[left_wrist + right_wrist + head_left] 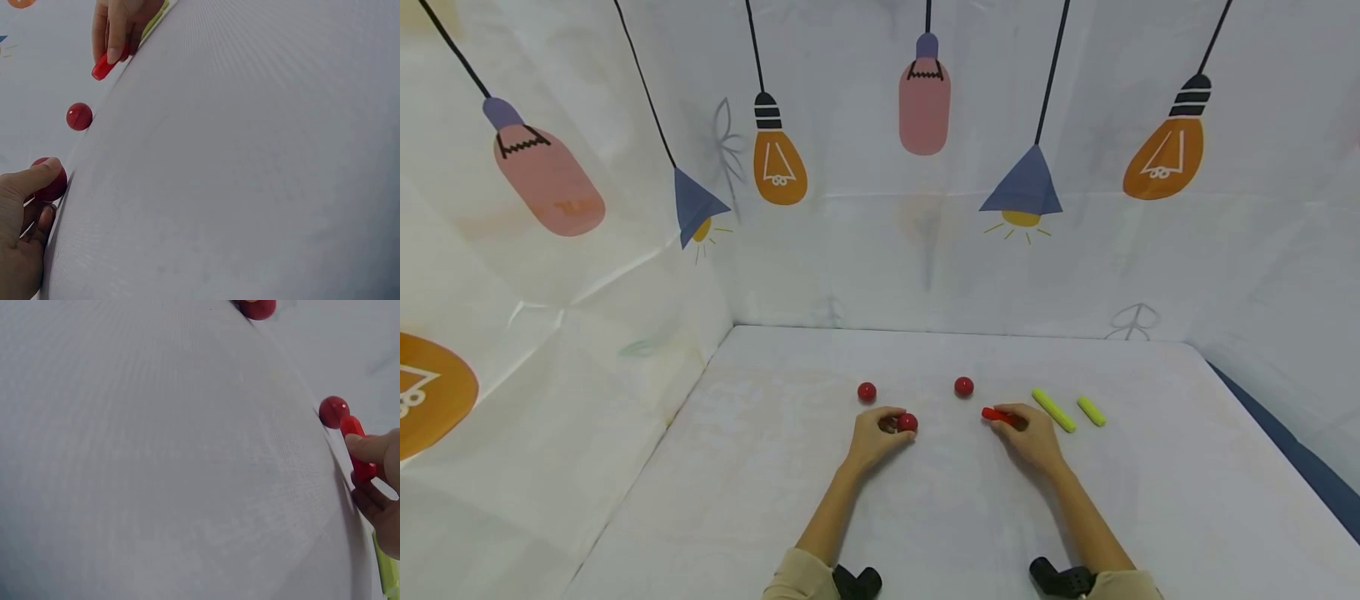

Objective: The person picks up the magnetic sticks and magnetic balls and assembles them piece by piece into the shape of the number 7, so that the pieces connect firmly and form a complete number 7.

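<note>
Between the thumb and fingers of my left hand (876,435) is a glossy red ball (907,422), low over the white table. The left wrist view shows the thumb lying across that red ball (52,181). My right hand (1032,433) pinches a short bright red stick (997,415), its free end pointing left. In the right wrist view the thumb presses on the red stick (354,440). A second red ball (867,392) lies just beyond my left hand. Another red ball (964,386) rests beyond the red stick's tip, apart from it.
Right of my right hand lie a longer yellow-green stick (1054,410) and a shorter yellow-green stick (1092,411). The white tabletop (760,500) meets a sheet-covered wall (865,258) at the back and left. Each wrist wears a black device (857,583).
</note>
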### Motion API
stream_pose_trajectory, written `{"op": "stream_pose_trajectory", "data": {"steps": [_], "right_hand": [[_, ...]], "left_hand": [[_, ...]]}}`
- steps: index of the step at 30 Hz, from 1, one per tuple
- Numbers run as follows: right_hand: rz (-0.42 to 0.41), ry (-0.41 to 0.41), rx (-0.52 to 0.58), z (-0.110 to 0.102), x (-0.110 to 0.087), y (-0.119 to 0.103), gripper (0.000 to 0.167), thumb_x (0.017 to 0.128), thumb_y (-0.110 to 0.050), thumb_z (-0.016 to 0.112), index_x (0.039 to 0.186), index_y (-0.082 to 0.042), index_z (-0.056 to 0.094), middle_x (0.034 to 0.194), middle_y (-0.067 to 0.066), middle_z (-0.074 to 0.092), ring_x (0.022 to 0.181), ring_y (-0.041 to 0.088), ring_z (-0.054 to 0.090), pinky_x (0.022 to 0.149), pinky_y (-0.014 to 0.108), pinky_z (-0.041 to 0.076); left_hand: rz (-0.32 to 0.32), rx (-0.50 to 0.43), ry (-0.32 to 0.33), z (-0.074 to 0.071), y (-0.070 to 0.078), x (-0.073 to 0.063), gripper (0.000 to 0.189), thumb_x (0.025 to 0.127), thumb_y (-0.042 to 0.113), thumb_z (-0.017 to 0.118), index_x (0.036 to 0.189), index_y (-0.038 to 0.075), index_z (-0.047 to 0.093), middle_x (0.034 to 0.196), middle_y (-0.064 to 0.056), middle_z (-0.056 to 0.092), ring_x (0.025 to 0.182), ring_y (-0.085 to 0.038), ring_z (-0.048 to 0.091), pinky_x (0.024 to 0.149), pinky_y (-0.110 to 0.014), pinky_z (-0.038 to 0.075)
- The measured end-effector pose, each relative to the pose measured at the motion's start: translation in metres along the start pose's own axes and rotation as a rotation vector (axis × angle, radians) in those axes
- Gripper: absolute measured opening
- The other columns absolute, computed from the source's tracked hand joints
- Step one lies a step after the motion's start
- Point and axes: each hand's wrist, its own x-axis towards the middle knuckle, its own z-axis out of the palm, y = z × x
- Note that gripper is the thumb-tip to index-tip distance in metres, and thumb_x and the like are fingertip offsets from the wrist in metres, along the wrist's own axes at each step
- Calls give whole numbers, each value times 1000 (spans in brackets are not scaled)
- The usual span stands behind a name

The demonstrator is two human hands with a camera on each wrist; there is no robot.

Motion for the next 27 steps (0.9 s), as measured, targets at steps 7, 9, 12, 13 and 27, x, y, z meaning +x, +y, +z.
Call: {"op": "stream_pose_trajectory", "data": {"steps": [7, 9, 12, 13, 27], "right_hand": [[-12, -18, -18, 4, 0, -3, 30, 84, -9, 70, 113, -1, 66, 107, 13, 66, 97, 26, 57, 84, 36, 49], [-14, -22, -13, 4, 0, -5, 30, 84, -8, 69, 113, -1, 65, 107, 14, 66, 97, 26, 56, 85, 38, 49], [-20, -21, -12, 5, 0, -8, 30, 83, -7, 70, 112, 0, 66, 106, 15, 66, 95, 27, 57, 84, 40, 49], [-23, -22, -14, 5, 0, -9, 30, 83, -7, 70, 112, 0, 66, 106, 15, 66, 95, 27, 57, 83, 40, 49], [-26, -36, 42, 13, 3, -12, 28, 82, -8, 72, 109, -1, 68, 104, 13, 67, 92, 24, 57, 80, 31, 49]], "left_hand": [[7, 11, -5, -1, 0, 0, 37, 70, 11, 81, 103, -2, 69, 84, -9, 66, 71, -12, 58, 66, -20, 49], [15, 9, -5, -1, 0, 0, 37, 70, 11, 81, 103, -2, 69, 83, -10, 66, 71, -14, 58, 66, -20, 49], [14, 10, -3, -1, 0, 0, 37, 70, 11, 81, 102, -2, 69, 83, -10, 66, 71, -14, 58, 65, -20, 49], [19, 9, -4, -1, -1, 0, 37, 70, 10, 81, 102, -3, 69, 83, -10, 66, 70, -13, 58, 65, -20, 49], [14, 5, -4, -1, 1, -1, 37, 70, 10, 81, 102, -3, 69, 83, -10, 66, 71, -14, 57, 64, -19, 48]]}}
